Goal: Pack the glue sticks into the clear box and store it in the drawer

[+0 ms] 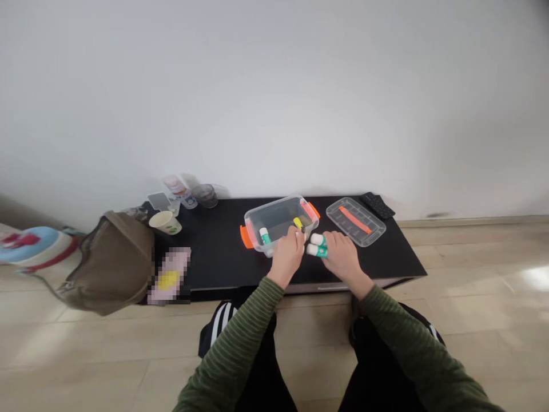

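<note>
My right hand (343,257) is closed around two glue sticks (317,250), white-capped with green labels, held side by side just outside the box's near right corner. My left hand (288,256) is closed at the near rim of a clear plastic box (274,207) with orange latches. A bit of white shows at its fingertips, but what it grips is mostly hidden. Just beyond those fingers is a small yellow and black item (298,223), seen against the box's right part. Another glue stick (265,236) stands inside the box at the left.
The box's clear lid (355,222) with an orange handle lies on the black table (218,257) at right, beside a black keypad-like object (377,205). Leftward are a paper cup (165,223), a glass (206,195), a spray bottle (180,191) and a brown bag (111,260).
</note>
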Motion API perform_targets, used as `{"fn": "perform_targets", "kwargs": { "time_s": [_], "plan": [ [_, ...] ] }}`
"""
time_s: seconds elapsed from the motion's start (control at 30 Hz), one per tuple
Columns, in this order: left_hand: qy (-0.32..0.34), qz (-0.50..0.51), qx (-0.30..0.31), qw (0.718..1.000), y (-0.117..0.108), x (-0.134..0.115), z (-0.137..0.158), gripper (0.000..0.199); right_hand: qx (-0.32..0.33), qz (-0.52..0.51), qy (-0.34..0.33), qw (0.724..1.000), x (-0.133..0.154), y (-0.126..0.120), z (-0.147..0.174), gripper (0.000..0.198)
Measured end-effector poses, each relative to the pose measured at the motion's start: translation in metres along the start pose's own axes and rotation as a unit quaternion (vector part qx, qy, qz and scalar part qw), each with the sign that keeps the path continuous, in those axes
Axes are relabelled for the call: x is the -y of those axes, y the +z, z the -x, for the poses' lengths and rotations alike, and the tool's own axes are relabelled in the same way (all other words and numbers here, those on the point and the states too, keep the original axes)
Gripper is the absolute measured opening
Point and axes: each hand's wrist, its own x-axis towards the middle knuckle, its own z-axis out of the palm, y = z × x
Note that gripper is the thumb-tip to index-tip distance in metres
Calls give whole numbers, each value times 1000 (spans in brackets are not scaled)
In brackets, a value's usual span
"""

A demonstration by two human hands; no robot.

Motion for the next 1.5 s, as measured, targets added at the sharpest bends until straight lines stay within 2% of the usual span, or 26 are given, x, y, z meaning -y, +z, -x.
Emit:
{"fn": "perform_targets", "kwargs": {
  "time_s": [0.1,0.2,0.33,0.5,0.73,0.97,1.07,1.17,1.23,1.27,1.33,1.37,1.43,1.5],
  "plan": [
    [26,-37,17,999,10,2,-1,38,80,-42,144,985,-29,4,-2,45],
    [93,-111,71,987,39,2,-4,41,177,-65,244,951,-47,15,-11,51],
    [121,-183,125,968,85,1,-9,41,229,-50,264,936,-50,36,-27,59],
    [93,-201,131,966,115,-1,-18,38,205,-42,278,937,-48,54,-42,59],
    [32,-177,118,977,129,-12,-30,49,154,-9,255,955,-60,47,-45,40],
    [38,-133,134,981,123,-21,-33,60,148,-28,249,957,-67,37,-36,36],
    [37,-138,137,980,117,-24,-27,64,67,-83,207,973,-63,26,-34,31],
    [68,-139,115,981,107,-25,-16,64,-67,-165,100,979,-43,7,-43,28],
    [100,-136,106,980,100,-23,-6,63,-111,-193,17,975,-18,-6,-60,29],
    [115,-136,106,978,96,-21,-1,62,-101,-194,-19,976,-4,-11,-71,29],
    [130,-138,110,976,88,-15,8,59,-15,-167,-62,984,26,-15,-100,30],
    [132,-139,113,975,83,-11,12,57,54,-139,-57,987,39,-13,-115,30],
    [126,-140,119,975,74,-2,16,55,191,-77,-1,979,61,-6,-143,32],
    [115,-137,126,976,65,7,17,53,272,-55,46,960,76,7,-162,31]
  ]
}}
